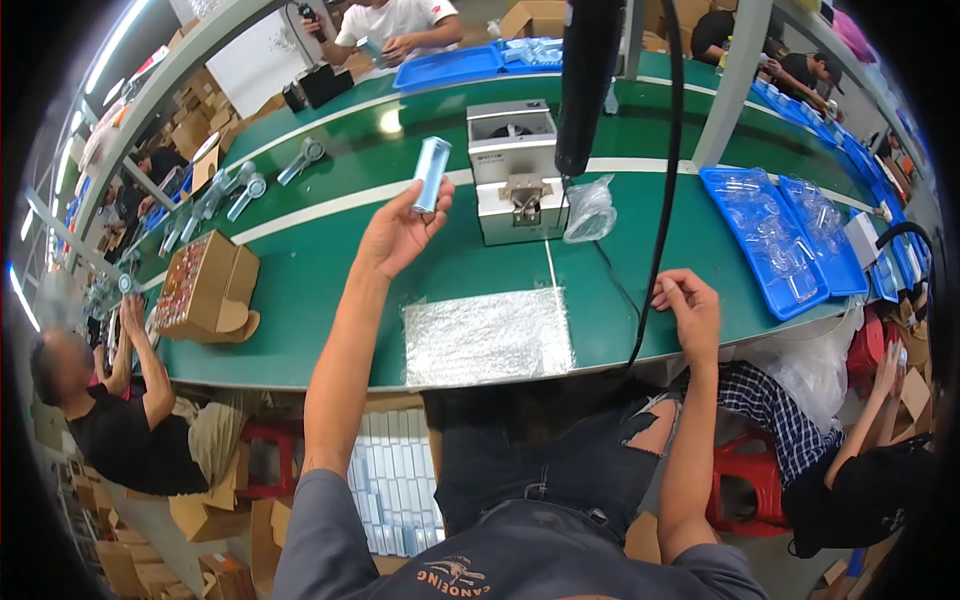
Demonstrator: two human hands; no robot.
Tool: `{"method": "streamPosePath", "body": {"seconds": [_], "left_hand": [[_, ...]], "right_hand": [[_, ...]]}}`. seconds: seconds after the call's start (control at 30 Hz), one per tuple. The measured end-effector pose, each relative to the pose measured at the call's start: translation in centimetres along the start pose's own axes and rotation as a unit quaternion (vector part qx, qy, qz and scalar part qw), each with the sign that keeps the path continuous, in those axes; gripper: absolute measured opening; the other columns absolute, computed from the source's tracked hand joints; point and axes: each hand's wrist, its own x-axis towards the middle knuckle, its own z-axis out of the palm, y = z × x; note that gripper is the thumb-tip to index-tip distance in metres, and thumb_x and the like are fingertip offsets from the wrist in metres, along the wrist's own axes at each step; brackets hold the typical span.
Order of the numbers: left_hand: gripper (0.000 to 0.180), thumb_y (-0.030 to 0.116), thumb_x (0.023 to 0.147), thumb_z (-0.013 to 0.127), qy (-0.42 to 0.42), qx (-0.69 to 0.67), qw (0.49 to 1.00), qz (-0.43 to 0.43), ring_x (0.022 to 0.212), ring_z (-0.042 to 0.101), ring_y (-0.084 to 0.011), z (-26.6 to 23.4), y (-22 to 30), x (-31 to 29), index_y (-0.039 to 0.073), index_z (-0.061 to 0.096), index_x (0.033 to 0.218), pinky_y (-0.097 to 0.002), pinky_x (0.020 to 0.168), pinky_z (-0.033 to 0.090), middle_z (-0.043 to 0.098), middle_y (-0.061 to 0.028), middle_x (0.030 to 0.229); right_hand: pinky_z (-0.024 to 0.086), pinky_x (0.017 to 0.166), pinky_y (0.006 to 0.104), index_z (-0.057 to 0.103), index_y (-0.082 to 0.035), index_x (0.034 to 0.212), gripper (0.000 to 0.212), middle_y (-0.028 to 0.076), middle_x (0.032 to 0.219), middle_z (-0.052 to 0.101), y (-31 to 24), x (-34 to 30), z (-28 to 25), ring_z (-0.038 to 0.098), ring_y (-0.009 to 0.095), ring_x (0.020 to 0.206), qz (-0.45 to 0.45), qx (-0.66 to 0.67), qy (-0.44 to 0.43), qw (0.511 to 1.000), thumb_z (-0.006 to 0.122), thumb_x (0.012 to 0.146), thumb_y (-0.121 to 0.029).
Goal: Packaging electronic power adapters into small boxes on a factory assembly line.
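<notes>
My left hand (408, 228) is raised over the green bench, its fingers closed round the lower end of a light-blue plastic casing (432, 172), long and hollow-looking. To the right of it stands a grey metal screw feeder (513, 175). A black power screwdriver (588, 95) hangs beside the feeder, apart from both hands. My right hand (690, 308) is over the bench's near edge, right of the black cable (662, 200). Its thumb and fingers are pinched together; anything between them is too small or hidden to make out. A silvery bubble-wrap mat (488, 338) lies between my arms.
A cardboard box (207, 290) stands at left, with handheld fans (250, 197) behind it. Blue trays (765, 240) of clear plastic parts lie at right, a clear bag (591, 212) beside the feeder. Below the bench is a box of blue casings (392, 480). Co-workers sit on both sides.
</notes>
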Motion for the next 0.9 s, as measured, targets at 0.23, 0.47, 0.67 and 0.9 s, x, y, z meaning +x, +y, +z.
{"method": "streamPosePath", "body": {"seconds": [0.23,0.47,0.67,0.9], "left_hand": [[0.049,0.008,0.09,0.073,0.16,0.199,0.939,0.228,0.097,0.056,-0.0063,-3.3,-0.9,1.9,0.012,0.06,0.138,-0.0253,0.074,0.032,0.066,0.0068,0.122],[0.065,0.03,0.099,0.052,-0.014,0.048,0.978,0.2,0.109,0.059,-0.0226,-4.5,0.9,0.3,0.0,0.035,0.154,-0.0333,0.088,0.049,0.062,-0.0152,0.125],[0.054,0.031,0.104,0.056,-0.007,0.014,0.988,0.156,0.119,0.059,-0.0242,-6.8,0.8,1.4,0.005,0.041,0.149,-0.036,0.099,0.05,0.058,-0.0213,0.136],[0.06,0.029,0.105,0.056,0.097,0.101,0.982,0.125,0.124,0.056,-0.015,-7.3,0.2,2.1,0.008,0.03,0.155,-0.0279,0.102,0.049,0.048,-0.0094,0.153]], "right_hand": [[0.052,0.072,0.0243,0.067,0.003,0.103,0.014,0.006,0.088,0.069,0.2,-0.9,0.5,0.063,0.01,0.077,-0.002,-0.04,0.01,0.999,0.059,0.101,-0.008],[0.053,0.074,0.025,0.067,0.003,0.105,0.015,0.006,0.089,0.069,0.3,0.2,1.2,0.064,0.011,0.079,-0.002,-0.096,0.006,0.995,0.061,0.101,-0.011],[0.053,0.065,0.0262,0.068,0.002,0.099,0.012,0.008,0.083,0.071,0.6,0.0,0.9,0.068,0.013,0.072,-0.034,-0.106,0.027,0.993,0.063,0.097,-0.009],[0.053,0.067,0.0267,0.068,0.002,0.101,0.012,0.007,0.085,0.071,0.1,-0.3,0.8,0.066,0.012,0.072,-0.045,-0.157,0.026,0.986,0.063,0.097,-0.008]]}}
